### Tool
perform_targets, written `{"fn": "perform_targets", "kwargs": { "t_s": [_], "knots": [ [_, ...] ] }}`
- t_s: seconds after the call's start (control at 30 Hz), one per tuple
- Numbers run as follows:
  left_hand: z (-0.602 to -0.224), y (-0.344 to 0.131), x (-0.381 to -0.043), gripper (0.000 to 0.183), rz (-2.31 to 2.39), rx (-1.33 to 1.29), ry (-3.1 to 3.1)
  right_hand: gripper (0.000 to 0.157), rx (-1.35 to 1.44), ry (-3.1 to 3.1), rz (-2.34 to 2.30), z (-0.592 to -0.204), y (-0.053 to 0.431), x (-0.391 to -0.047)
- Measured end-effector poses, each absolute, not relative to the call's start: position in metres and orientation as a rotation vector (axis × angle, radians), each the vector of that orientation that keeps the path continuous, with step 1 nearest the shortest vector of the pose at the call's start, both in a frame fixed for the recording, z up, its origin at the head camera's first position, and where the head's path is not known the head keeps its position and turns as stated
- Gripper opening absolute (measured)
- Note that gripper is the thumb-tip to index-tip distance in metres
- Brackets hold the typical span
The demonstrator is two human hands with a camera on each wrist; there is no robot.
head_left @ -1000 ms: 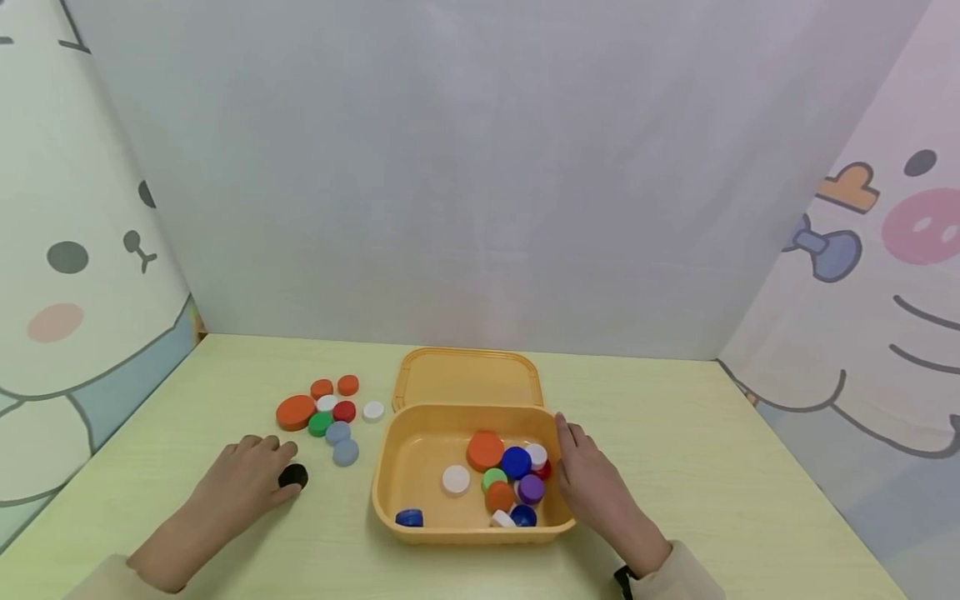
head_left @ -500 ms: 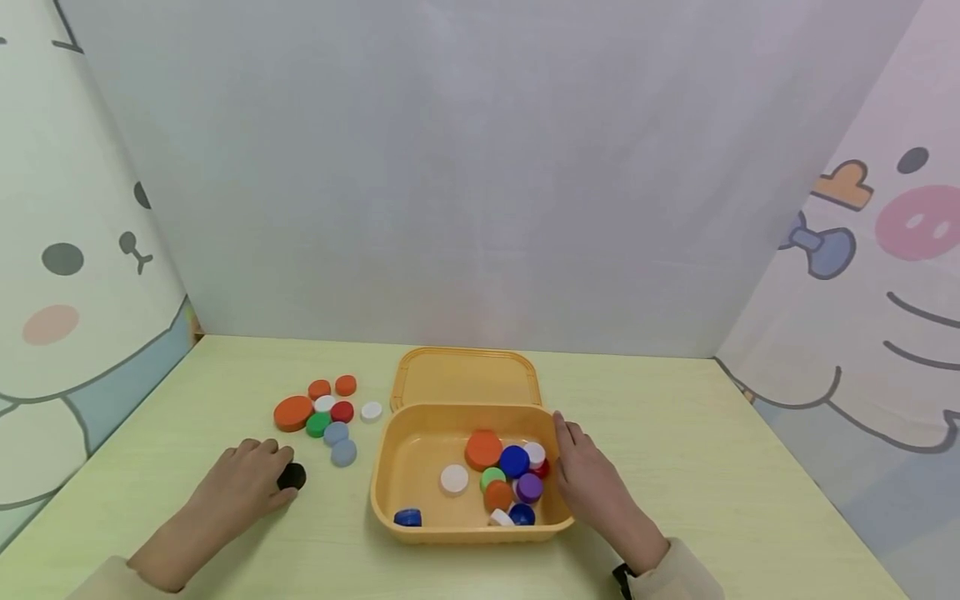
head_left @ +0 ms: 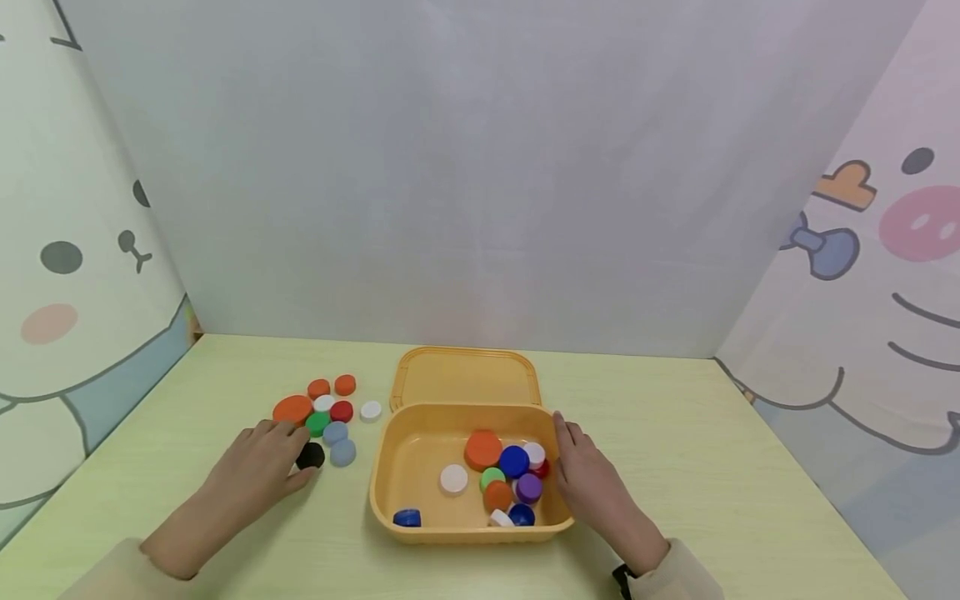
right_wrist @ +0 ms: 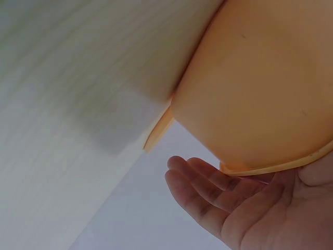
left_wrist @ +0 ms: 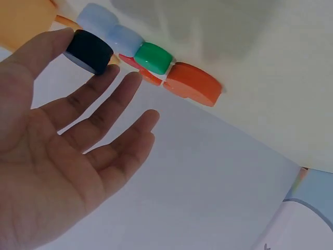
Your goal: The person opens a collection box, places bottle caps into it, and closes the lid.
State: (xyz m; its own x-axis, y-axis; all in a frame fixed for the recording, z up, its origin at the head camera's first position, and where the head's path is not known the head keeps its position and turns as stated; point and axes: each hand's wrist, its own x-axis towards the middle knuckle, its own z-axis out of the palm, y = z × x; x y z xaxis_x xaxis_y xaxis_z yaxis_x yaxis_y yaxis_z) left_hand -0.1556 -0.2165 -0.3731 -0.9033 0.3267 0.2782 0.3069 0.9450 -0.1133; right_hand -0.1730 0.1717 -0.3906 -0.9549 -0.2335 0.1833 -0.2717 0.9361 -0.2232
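My left hand (head_left: 258,467) is at the left of the table. It pinches a black bottle cap (head_left: 310,456) between thumb and index finger, the other fingers spread; in the left wrist view the black cap (left_wrist: 89,51) sits between those two tips. Just beyond lie two light blue caps (head_left: 342,452), a green cap (head_left: 317,423) and a large orange cap (head_left: 292,409). My right hand (head_left: 600,483) rests on the right rim of a yellow box (head_left: 405,433), fingers loosely extended; the right wrist view shows the hand (right_wrist: 260,213) along the rim, thumb partly hidden.
Inside the box are several caps, among them a purple cap (head_left: 528,488) and a white cap (head_left: 453,480). The box's yellow lid (head_left: 468,375) lies behind it. More caps, including a red cap (head_left: 341,411), lie on the table. A grey cloth (head_left: 480,183) hangs behind.
My left hand has moved forward and slightly right, and the black cap has moved with it towards the grouped caps. My right hand stays at the box rim.
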Motion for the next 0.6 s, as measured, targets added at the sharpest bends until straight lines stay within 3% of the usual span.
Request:
{"fn": "perform_targets", "kwargs": {
  "t_s": [0.6],
  "knots": [
    [-0.337, -0.148, -0.165, 0.039, 0.092, -0.606, -2.731, 0.054, 0.381, -2.952, 0.37, -0.392, 0.172, -0.173]
  ]
}}
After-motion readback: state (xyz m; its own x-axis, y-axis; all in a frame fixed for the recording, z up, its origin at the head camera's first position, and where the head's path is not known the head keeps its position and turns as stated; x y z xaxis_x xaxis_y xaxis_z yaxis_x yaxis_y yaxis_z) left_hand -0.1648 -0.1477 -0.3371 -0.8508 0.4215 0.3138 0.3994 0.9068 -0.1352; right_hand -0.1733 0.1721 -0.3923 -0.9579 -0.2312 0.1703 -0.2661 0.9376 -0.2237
